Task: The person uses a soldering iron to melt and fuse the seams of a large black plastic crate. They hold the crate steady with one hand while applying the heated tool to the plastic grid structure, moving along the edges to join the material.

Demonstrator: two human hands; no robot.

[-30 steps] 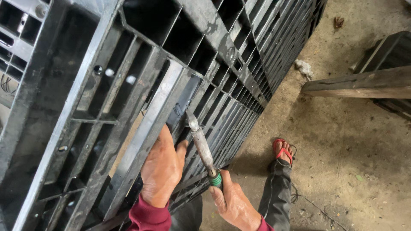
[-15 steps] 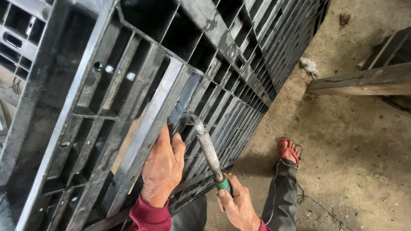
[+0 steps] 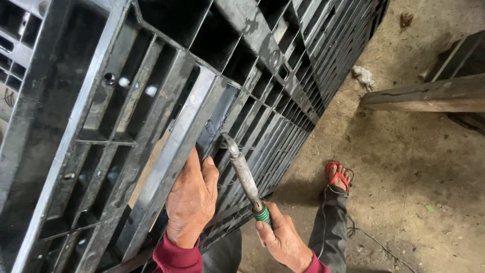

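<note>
A large black plastic pallet (image 3: 151,116) stands tilted on edge and fills the left and middle of the view, and everything else sits in relation to it. Against one of its long grey ribs, low on the face, the left hand (image 3: 192,205) lies flat with fingers together and thumb tucked, gripping nothing; pressed there, it seems to steady the pallet against the work beside it. Just to the right of that hand, a metal rod tool (image 3: 242,174) slants upward, its bent tip touching the pallet face at a gap between ribs, where a scuffed patch shows. The tool's green handle end (image 3: 261,214) sits in the right hand (image 3: 283,240), which is closed around it from below, well back from the tip, probably for leverage and to keep the fingers off the working end. Right of the pallet's lower edge, a foot in a red sandal (image 3: 337,176) is planted on the dirt floor (image 3: 404,167). Farther right of the pallet, a weathered wooden plank (image 3: 429,96) lies above the ground, and a crumpled white scrap (image 3: 364,76) rests near the pallet's far edge.
</note>
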